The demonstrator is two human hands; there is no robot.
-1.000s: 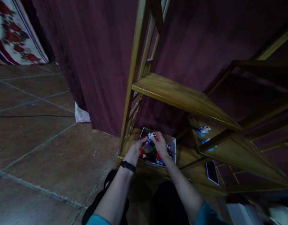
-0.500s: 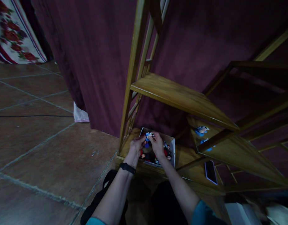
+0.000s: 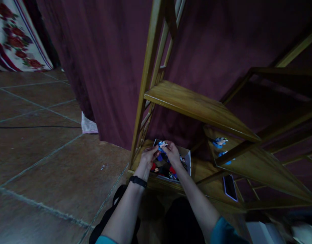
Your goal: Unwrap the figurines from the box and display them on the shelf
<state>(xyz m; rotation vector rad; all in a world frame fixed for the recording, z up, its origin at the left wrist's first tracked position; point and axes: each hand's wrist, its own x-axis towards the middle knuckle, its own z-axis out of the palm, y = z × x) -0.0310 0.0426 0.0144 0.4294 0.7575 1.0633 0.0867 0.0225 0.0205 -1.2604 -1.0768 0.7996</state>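
- You are pinching a small blue-and-white figurine (image 3: pixel 162 145) between both hands over the back edge of the open box (image 3: pixel 187 156); against the picture from half a second ago, the hands and the figurine are sitting a touch to the right in the view, with the pinch itself looking unchanged.
- Your left hand (image 3: pixel 148 158) is closing its grip on the figurine from nine o'clock, thumb and fingertips shut around it.
- Your right hand (image 3: pixel 172 154) is gripping the same figurine from three o'clock, fingers curled tight.
- That steadiness is suggesting, as a judgement, that you are working on the figurine in place, not carrying it off.
- The box is resting on the bottom shelf (image 3: pixel 204 171) of the wooden shelving unit (image 3: pixel 196 105), holding more figurines in red, black and blue.
- At three o'clock, two more blue figurines (image 3: pixel 220 141) are lying on a slanted shelf board, and a phone (image 3: pixel 229 187) is lying below them.
- The middle shelf is overhanging your hands, crowding any upward lift; a maroon curtain (image 3: pixel 107 61) is hanging behind.
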